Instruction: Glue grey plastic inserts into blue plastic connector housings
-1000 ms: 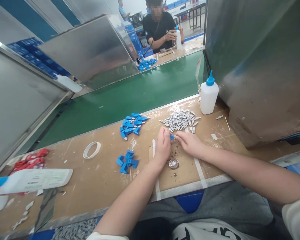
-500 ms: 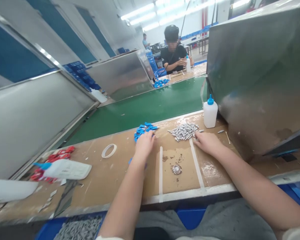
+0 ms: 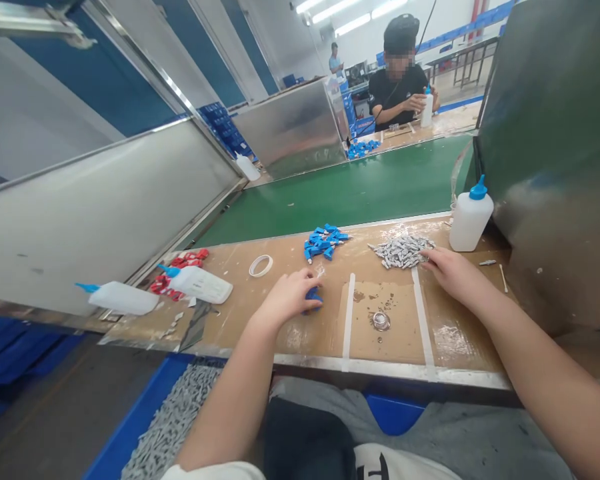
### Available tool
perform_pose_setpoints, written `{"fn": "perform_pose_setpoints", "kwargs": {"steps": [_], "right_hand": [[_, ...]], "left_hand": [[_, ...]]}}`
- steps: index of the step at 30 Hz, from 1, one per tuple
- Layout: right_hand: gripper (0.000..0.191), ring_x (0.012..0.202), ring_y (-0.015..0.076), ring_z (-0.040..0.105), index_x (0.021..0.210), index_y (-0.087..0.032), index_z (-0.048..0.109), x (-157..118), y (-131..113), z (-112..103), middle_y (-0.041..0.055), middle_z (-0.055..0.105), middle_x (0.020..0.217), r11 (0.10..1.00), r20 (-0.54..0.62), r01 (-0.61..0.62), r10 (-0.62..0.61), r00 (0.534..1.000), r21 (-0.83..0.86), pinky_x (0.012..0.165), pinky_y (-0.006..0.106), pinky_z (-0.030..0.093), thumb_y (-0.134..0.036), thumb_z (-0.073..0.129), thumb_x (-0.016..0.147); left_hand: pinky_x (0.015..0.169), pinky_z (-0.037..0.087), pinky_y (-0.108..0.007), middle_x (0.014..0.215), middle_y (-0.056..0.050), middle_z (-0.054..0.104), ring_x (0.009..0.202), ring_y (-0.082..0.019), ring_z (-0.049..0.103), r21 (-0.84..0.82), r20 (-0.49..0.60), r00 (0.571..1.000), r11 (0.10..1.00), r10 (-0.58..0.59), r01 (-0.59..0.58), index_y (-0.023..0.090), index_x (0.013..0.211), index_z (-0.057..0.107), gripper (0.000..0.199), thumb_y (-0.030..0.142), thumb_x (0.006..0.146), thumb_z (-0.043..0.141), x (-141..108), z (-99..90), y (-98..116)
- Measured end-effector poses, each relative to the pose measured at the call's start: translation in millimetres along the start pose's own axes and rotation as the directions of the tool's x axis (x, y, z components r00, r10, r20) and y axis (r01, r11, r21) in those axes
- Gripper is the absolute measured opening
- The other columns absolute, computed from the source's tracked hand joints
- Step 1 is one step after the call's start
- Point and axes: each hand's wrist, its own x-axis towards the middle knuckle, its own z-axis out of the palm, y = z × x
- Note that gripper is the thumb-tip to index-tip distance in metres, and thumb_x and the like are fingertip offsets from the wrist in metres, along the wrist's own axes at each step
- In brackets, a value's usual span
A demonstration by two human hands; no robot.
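Observation:
My left hand (image 3: 293, 293) is over the brown bench (image 3: 240, 320), its fingers curled around a blue piece (image 3: 313, 300) near the bench surface. Behind it lies a pile of blue pieces (image 3: 325, 243). My right hand (image 3: 445, 267) reaches the right edge of a pile of small grey parts (image 3: 403, 252); its fingertips are pressed together, and what they pinch is too small to make out. Between two white tape strips (image 3: 349, 317) sits a small clear round dish (image 3: 381, 321) with dark specks around it.
A white bottle (image 3: 470, 220) with a blue nozzle stands at right, by a metal panel. Two bottles lie at left near red pieces (image 3: 195, 259). A tape roll (image 3: 261, 266) lies mid-bench. Beyond the green belt (image 3: 330, 190), a person (image 3: 397, 87) holds a bottle.
My left hand has moved from the blue pile toward me, to the blue piece on the bench. My right hand stays at the grey pile. The view has shifted left and down.

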Motion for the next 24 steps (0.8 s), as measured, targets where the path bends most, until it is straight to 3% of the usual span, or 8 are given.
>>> {"fn": "perform_pose_setpoints", "kwargs": {"steps": [3, 7, 11, 13, 15, 20, 22, 24], "right_hand": [[0.029, 0.103, 0.0286, 0.071, 0.117, -0.017, 0.071, 1.2, -0.5, -0.9, 0.0137, 0.075, 0.112, 0.995, -0.050, -0.001, 0.006, 0.999, 0.103, 0.094, 0.040, 0.054, -0.030, 0.054, 0.098], [0.024, 0.084, 0.0258, 0.071, 0.106, -0.020, 0.070, 1.6, -3.6, -1.8, 0.0088, 0.074, 0.091, 0.945, -0.082, -0.090, 0.121, 0.989, 0.315, 0.084, 0.041, 0.057, -0.037, 0.064, 0.091], [0.046, 0.082, 0.0236, 0.074, 0.105, -0.019, 0.067, 1.0, -14.9, -1.2, 0.0093, 0.077, 0.094, 0.630, 0.058, -0.153, 0.169, 0.984, 0.761, 0.083, 0.043, 0.062, -0.056, 0.078, 0.080], [0.054, 0.088, 0.0240, 0.076, 0.105, -0.019, 0.067, 0.2, -21.9, -0.3, 0.0116, 0.078, 0.103, 0.488, 0.159, -0.212, 0.148, 0.976, 0.847, 0.086, 0.043, 0.063, -0.059, 0.084, 0.074], [0.055, 0.089, 0.0236, 0.077, 0.103, -0.018, 0.068, -0.8, -27.5, 1.2, 0.0118, 0.079, 0.104, 0.425, 0.219, -0.257, 0.137, 0.966, 0.868, 0.086, 0.041, 0.063, -0.059, 0.087, 0.071], [0.046, 0.069, 0.0174, 0.070, 0.090, -0.017, 0.073, -3.5, -33.9, 7.7, 0.0040, 0.073, 0.073, 0.525, 0.215, -0.223, 0.077, 0.974, 0.821, 0.072, 0.034, 0.060, -0.053, 0.090, 0.069], [0.042, 0.072, 0.0178, 0.070, 0.091, -0.017, 0.076, -5.5, -34.9, 10.9, 0.0052, 0.075, 0.079, 0.564, 0.227, -0.198, 0.020, 0.974, 0.801, 0.074, 0.034, 0.060, -0.050, 0.090, 0.070], [0.039, 0.082, 0.0199, 0.073, 0.094, -0.018, 0.079, -8.3, -35.0, 14.1, 0.0077, 0.078, 0.091, 0.607, 0.252, -0.168, -0.055, 0.966, 0.776, 0.079, 0.035, 0.059, -0.050, 0.089, 0.073]], "left_hand": [[0.091, 0.049, -0.040, 0.132, -0.008, 0.063, 0.110, -0.029, 0.066, 0.013, 0.009, 0.997, 0.997, 0.072, -0.072, 0.029, 0.103, 0.077, 0.018, 0.030, 0.084, 0.078, -14.1, 11.4, -3.2], [0.102, 0.047, -0.044, 0.132, -0.008, 0.065, 0.117, -0.029, 0.062, -0.084, -0.092, 0.984, 0.984, 0.150, -0.158, 0.027, 0.089, 0.078, 0.008, 0.034, 0.089, 0.073, -10.2, 23.9, -13.9], [0.105, 0.046, -0.047, 0.131, -0.009, 0.064, 0.121, -0.031, 0.058, -0.142, -0.196, 0.971, 0.976, 0.134, -0.164, 0.026, 0.092, 0.075, 0.017, 0.042, 0.089, 0.075, -6.3, 34.9, -19.9], [0.101, 0.048, -0.047, 0.125, -0.010, 0.064, 0.115, -0.031, 0.059, -0.129, -0.231, 0.970, 0.985, 0.082, -0.114, 0.024, 0.094, 0.073, 0.022, 0.045, 0.087, 0.076, -6.5, 39.3, -19.9], [0.097, 0.049, -0.047, 0.116, -0.011, 0.065, 0.109, -0.032, 0.059, -0.113, -0.253, 0.967, 0.991, 0.039, -0.069, 0.023, 0.093, 0.071, 0.025, 0.046, 0.085, 0.078, -7.0, 42.2, -19.3], [0.100, 0.048, -0.048, 0.117, -0.010, 0.067, 0.112, -0.031, 0.060, -0.225, -0.299, 0.952, 0.966, 0.059, -0.130, 0.022, 0.082, 0.068, 0.025, 0.045, 0.086, 0.078, -5.1, 40.5, -12.5], [0.101, 0.049, -0.046, 0.123, -0.009, 0.068, 0.115, -0.029, 0.062, -0.391, -0.329, 0.943, 0.901, 0.054, -0.188, 0.022, 0.088, 0.069, 0.025, 0.046, 0.090, 0.074, -0.6, 37.0, -0.6], [0.097, 0.053, -0.042, 0.122, -0.008, 0.072, 0.109, -0.025, 0.067, -0.612, -0.338, 0.941, 0.760, 0.000, -0.220, 0.022, 0.097, 0.070, 0.025, 0.046, 0.092, 0.071, 8.9, 32.8, 19.4]]}}
